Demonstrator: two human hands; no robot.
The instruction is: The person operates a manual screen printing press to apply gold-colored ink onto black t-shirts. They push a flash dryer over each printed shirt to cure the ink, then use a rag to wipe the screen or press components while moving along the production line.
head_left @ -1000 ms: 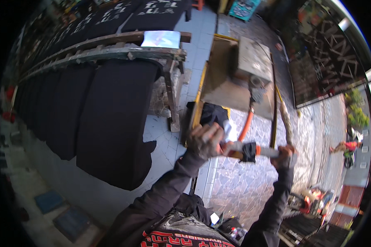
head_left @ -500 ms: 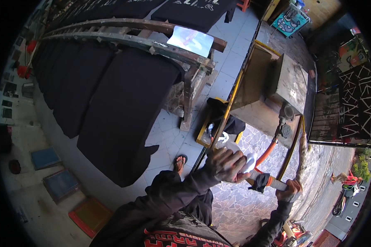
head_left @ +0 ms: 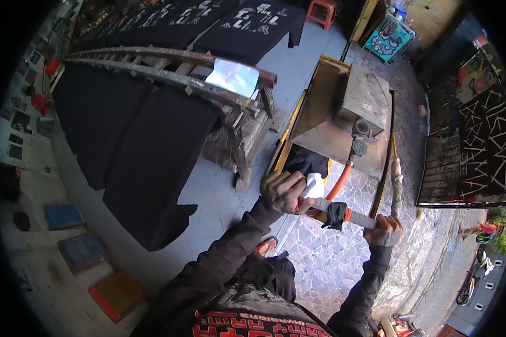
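Note:
Both my hands are closed on the grey-wrapped handlebar (head_left: 361,219) of a wheeled-looking frame, one near each end. My left hand (head_left: 285,192) grips its left end, with a bunched white cloth or paper (head_left: 315,186) right beside the fingers. At the right end my right hand (head_left: 386,229) wraps round the bar. Between them a black cloth strip (head_left: 335,215) is tied on. Beyond the bar, the frame carries a metal hood with a box (head_left: 368,98) on top. An orange hose (head_left: 340,182) runs from its valve (head_left: 358,147) toward the bar.
To the left, black shirts (head_left: 152,168) lie along a long wooden rack (head_left: 152,68). A shiny sheet (head_left: 233,77) rests at the rack's end. Farther off stand a red stool (head_left: 321,13) and a teal cart (head_left: 389,39). Screen frames (head_left: 118,295) lean lower left; a person (head_left: 486,229) and motorcycle (head_left: 472,278) are outside right.
The metal hood and frame have moved farther ahead past the rack, with both hands still on the bar. My view has shifted, and my visible foot has changed place.

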